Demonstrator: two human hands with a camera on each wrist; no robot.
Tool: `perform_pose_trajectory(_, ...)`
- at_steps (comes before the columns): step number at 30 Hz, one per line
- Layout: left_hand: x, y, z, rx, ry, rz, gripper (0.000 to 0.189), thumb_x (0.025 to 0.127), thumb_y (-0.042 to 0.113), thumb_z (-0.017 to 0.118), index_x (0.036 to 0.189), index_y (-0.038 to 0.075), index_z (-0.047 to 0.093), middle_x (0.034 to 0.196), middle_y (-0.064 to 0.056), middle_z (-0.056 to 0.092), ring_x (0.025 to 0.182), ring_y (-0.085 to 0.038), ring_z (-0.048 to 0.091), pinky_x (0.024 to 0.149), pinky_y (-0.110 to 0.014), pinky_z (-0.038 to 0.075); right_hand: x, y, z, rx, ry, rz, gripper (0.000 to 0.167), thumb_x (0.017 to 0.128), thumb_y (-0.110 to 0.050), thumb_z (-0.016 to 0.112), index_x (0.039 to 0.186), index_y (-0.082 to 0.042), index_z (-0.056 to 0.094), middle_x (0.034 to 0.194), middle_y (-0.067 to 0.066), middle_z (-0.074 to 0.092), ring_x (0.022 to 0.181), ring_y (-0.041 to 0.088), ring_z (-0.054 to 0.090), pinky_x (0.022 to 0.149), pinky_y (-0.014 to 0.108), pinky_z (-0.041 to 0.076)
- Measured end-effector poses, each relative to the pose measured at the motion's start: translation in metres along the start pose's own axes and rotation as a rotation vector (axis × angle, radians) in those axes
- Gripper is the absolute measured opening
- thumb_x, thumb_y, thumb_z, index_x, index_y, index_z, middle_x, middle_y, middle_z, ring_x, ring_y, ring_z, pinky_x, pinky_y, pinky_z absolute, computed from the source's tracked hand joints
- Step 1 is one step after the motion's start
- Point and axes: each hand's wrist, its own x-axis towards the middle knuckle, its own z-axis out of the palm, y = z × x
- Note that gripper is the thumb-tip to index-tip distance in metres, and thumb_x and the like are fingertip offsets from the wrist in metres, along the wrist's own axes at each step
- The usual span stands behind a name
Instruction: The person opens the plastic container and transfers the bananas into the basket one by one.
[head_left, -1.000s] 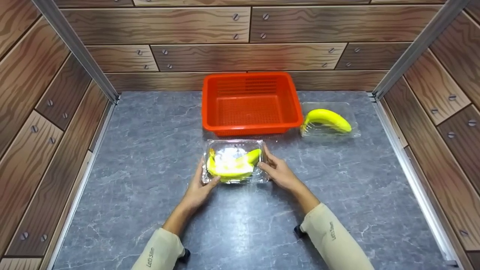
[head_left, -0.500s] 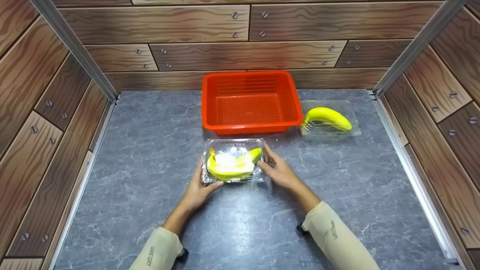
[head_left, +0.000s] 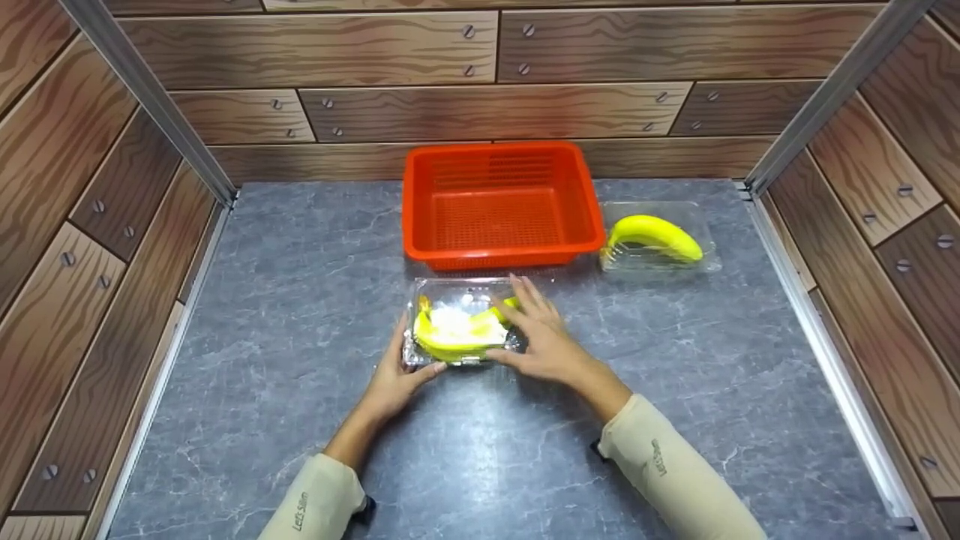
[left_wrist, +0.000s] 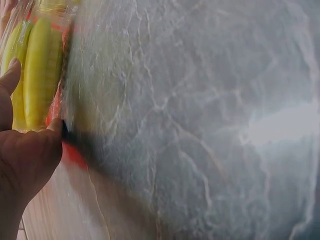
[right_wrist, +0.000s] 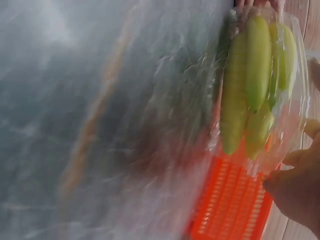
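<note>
A clear plastic clamshell box [head_left: 435,287] with yellow bananas [head_left: 457,349] inside lies in front of the basket, its lid glaring with light. My left hand [head_left: 394,379] holds the box's left end, thumb at the front corner and fingers along the side. In the left wrist view, that hand [left_wrist: 27,155] sits against the end of the box. My right hand [head_left: 544,341] is over the right end of the lid with fingers spread, covering that corner. The right wrist view has this hand [right_wrist: 297,185] beside the box, with the bananas [right_wrist: 257,65] visible through the plastic.
Behind the box stands a red plastic basket [head_left: 502,256] with nothing in it. To its right, a second clear box [head_left: 686,214] holds a yellow banana [head_left: 652,232]. Wood-patterned walls [head_left: 397,49] and metal rails [head_left: 832,367] border the grey marbled table [head_left: 300,300].
My right hand has left the box's right side and come up and leftward over the lid, its fingers spreading. The left hand and the box have stayed about where they were.
</note>
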Motion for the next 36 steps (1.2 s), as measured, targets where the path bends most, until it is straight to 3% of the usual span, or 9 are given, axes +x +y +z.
perform_pose_trajectory(4,0.000,-0.001,-0.001,-0.030,-0.013,-0.013,0.114,0.091,0.007,0.084,0.174,0.016,0.007,0.181,-0.019,0.011,0.166,-0.036,0.022,0.133,-0.043,0.026,0.010,-0.009,0.003,-0.167,-0.027,-0.100,0.095,0.091,-0.072,0.069,0.167,-0.027,0.036,0.181,0.013,0.007,0.169,0.043,0.007,0.134,0.071,0.009)
perform_pose_trajectory(8,0.000,-0.002,-0.001,-0.076,-0.036,-0.017,0.113,0.091,0.003,0.081,0.174,0.015,0.005,0.181,-0.019,0.010,0.167,-0.036,0.021,0.132,-0.040,0.026,0.019,-0.015,0.006,-0.248,-0.063,-0.132,0.097,0.090,-0.075,0.068,0.168,-0.027,0.036,0.180,0.015,0.014,0.169,0.043,0.009,0.134,0.071,0.008)
perform_pose_trajectory(16,-0.001,-0.004,-0.005,-0.072,-0.039,-0.033,0.108,0.093,0.000,0.077,0.174,0.013,0.005,0.181,-0.019,0.008,0.166,-0.038,0.021,0.130,-0.034,0.031,0.033,-0.014,0.007,-0.285,-0.067,-0.148,0.100,0.087,-0.079,0.067,0.168,-0.030,0.036,0.181,0.017,0.013,0.169,0.042,0.009,0.133,0.072,0.005)
perform_pose_trajectory(21,-0.001,-0.002,-0.008,0.003,-0.002,-0.033,0.103,0.094,0.004,0.076,0.173,0.013,0.010,0.181,-0.019,0.012,0.167,-0.039,0.018,0.135,-0.048,0.020,0.039,-0.016,0.010,-0.299,-0.051,-0.167,0.095,0.089,-0.080,0.063,0.167,-0.033,0.037,0.180,0.019,0.018,0.167,0.045,0.014,0.131,0.075,0.007)
perform_pose_trajectory(27,-0.001,0.000,-0.007,0.056,0.005,-0.032,0.099,0.096,0.005,0.074,0.173,0.013,0.012,0.181,-0.018,0.010,0.169,-0.039,0.009,0.138,-0.053,0.011,0.040,-0.016,0.011,-0.313,-0.022,-0.164,0.095,0.087,-0.086,0.061,0.165,-0.035,0.041,0.180,0.016,0.020,0.165,0.045,0.022,0.131,0.075,0.011)
perform_pose_trajectory(36,0.001,0.000,-0.006,0.024,-0.028,-0.030,0.100,0.094,0.001,0.071,0.173,0.011,0.010,0.181,-0.020,0.008,0.168,-0.041,0.010,0.137,-0.055,0.012,0.039,-0.016,0.013,-0.321,-0.005,-0.143,0.093,0.086,-0.085,0.062,0.162,-0.035,0.046,0.176,0.019,0.029,0.163,0.046,0.027,0.129,0.078,0.015)
